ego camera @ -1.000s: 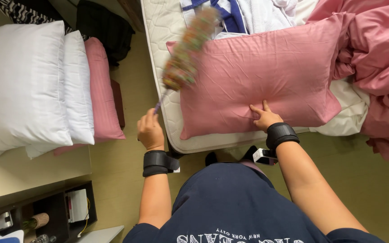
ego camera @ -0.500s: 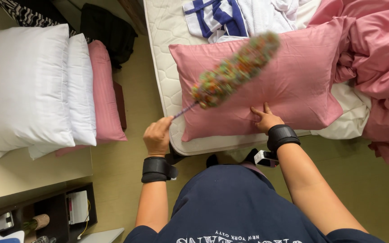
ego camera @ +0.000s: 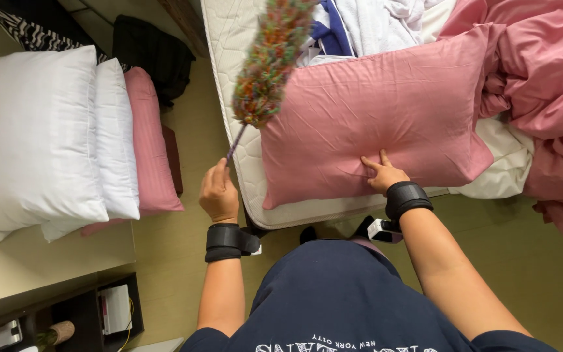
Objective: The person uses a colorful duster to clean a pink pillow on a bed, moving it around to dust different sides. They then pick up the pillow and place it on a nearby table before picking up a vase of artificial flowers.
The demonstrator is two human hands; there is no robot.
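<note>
A person in a dark blue shirt is standing at the edge of a bed [ego camera: 229, 39], seen from above, with black bands on both wrists. The left hand [ego camera: 219, 193], at centre left of the frame, is closing around the thin handle of a multicoloured duster [ego camera: 270, 65], whose fluffy head is blurring upward toward the top centre, over the bare quilted mattress and just beside the left edge of a pink pillow [ego camera: 373, 111]. The right hand [ego camera: 382, 172], at centre of the frame, is lying open with fingers spread, pressing flat on the lower part of that pillow, which is resting across the mattress near its lower edge. Crumpled pink bedding [ego camera: 542, 85] is filling the right side of the frame, with white and blue cloth [ego camera: 366, 26] bunching at the top. At the left, two white pillows [ego camera: 40, 137] and a second pink pillow [ego camera: 148, 140] are standing side by side on a pale surface, well apart from the hands
</note>
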